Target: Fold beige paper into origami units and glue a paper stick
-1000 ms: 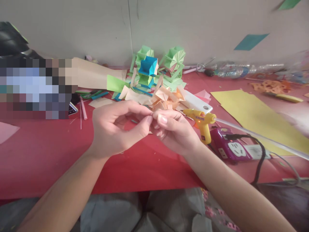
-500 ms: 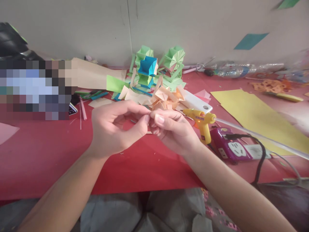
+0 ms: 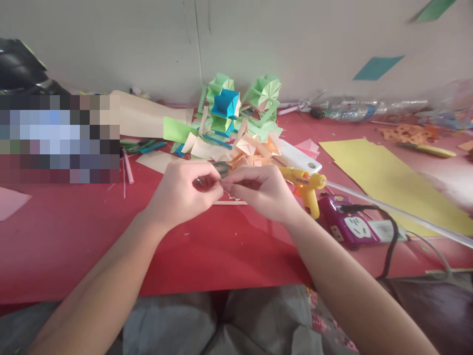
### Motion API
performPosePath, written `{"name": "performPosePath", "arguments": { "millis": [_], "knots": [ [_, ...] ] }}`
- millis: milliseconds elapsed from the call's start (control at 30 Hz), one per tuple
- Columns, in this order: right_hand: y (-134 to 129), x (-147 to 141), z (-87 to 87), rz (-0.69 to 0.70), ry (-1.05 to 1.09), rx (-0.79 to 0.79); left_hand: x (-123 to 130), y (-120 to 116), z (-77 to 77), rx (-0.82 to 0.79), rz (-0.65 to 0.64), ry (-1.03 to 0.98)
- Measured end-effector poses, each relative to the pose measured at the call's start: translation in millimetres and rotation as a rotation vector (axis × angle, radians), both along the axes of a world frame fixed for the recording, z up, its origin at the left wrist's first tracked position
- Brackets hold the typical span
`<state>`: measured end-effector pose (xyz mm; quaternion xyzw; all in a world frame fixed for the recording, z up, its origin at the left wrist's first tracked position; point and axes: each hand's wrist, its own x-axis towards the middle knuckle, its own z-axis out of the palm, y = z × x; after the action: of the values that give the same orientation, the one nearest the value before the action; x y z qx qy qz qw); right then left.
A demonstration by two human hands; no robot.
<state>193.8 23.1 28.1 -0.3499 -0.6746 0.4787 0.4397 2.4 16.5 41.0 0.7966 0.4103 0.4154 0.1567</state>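
My left hand (image 3: 181,192) and my right hand (image 3: 262,191) meet fingertip to fingertip over the red tabletop (image 3: 221,256). Both are closed in a pinch; whatever lies between the fingers is hidden or too small to make out. Just behind the fingertips show the dark handles of scissors (image 3: 220,168). A thin pale strip (image 3: 229,202) lies on the table below the hands. Peach folded paper pieces (image 3: 254,145) are heaped beyond them. To the right of my right hand stands a yellow glue gun (image 3: 306,185) with a long clear glue stick in its back.
Green and blue folded paper shapes (image 3: 226,103) stand near the wall. At right are a purple power strip (image 3: 345,219) with a dark cable, yellow paper sheets (image 3: 391,182), a yellow cutter (image 3: 430,149) and plastic bottles (image 3: 353,111). A white phone-like object (image 3: 299,157) lies behind the glue gun.
Both hands have turned over so that their backs show more, with the fingertips slightly lower and further left. The scissors' handles have come into view behind them.
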Motion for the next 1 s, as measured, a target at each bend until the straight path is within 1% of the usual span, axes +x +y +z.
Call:
{"name": "performPosePath", "arguments": {
  "millis": [100, 233, 300, 467, 533, 600, 667, 700, 767, 867, 933, 1000],
  "knots": [
    [1, 1, 0.4, 0.014, 0.011, 0.002, 2, 0, -0.2, 0.002, 0.048, -0.014],
    [-1, 1, 3.5, 0.074, 0.035, 0.001, 3, 2, 0.3, 0.083, 0.089, -0.051],
    [-3, -1, 2.6, 0.080, 0.026, 0.025, 2, 4, -0.2, 0.120, 0.095, -0.056],
    [-8, -9, -5.9, -0.011, 0.021, 0.193, 0, 7, -3.5, 0.184, 0.136, -0.044],
    [-10, -11, -7.4, -0.048, 0.041, 0.224, -4, 10, -4.4, 0.211, 0.174, -0.046],
    [-11, -11, -6.7, -0.063, 0.088, 0.181, -8, 12, -4.2, 0.227, 0.208, -0.080],
    [-9, -8, -4.9, -0.039, 0.166, 0.076, -13, 13, -2.8, 0.192, 0.207, -0.145],
    [-8, -6, -4.0, -0.010, 0.214, 0.016, -14, 13, -2.0, 0.145, 0.179, -0.178],
    [-5, -2, -2.5, 0.048, 0.302, -0.102, -14, 11, -0.1, 0.024, 0.075, -0.244],
    [0, 2, -0.9, 0.097, 0.377, -0.226, -11, 7, 2.6, -0.118, -0.078, -0.339],
    [1, 3, 0.2, 0.097, 0.393, -0.260, -8, 5, 4.6, -0.159, -0.118, -0.389],
    [2, 4, 1.2, 0.096, 0.391, -0.269, -7, 3, 6.6, -0.175, -0.130, -0.421]
  ]
}}
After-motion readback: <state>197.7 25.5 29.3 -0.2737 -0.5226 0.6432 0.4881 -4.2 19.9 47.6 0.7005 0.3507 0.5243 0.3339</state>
